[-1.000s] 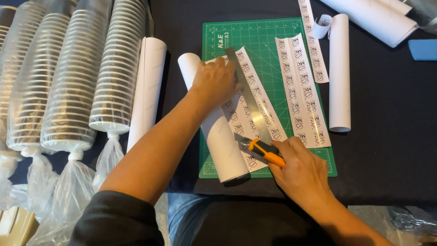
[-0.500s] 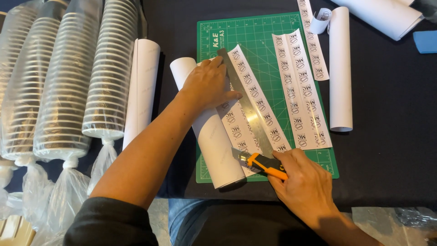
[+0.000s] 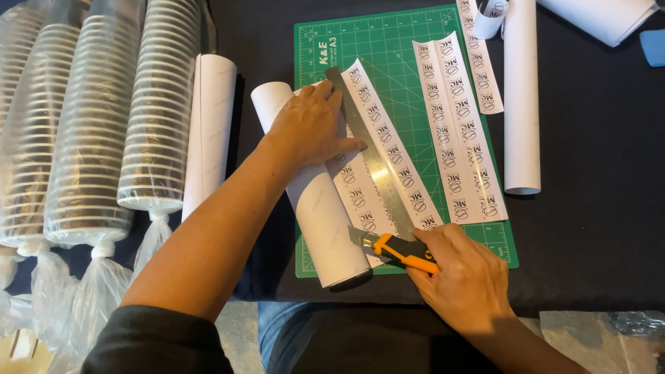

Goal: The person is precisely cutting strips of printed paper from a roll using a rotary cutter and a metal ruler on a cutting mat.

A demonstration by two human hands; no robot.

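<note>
On the green cutting mat [image 3: 388,41], the left hand [image 3: 312,128] presses flat, fingers spread, on a steel ruler [image 3: 370,156] running diagonally over a printed sheet [image 3: 360,201]; at its near end, the right hand [image 3: 464,277] closes its fingers around an orange utility knife [image 3: 402,251].

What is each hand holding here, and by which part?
The right hand grips an orange utility knife by its handle. The left hand grips nothing; it presses flat on a steel ruler near its upper end.
</note>
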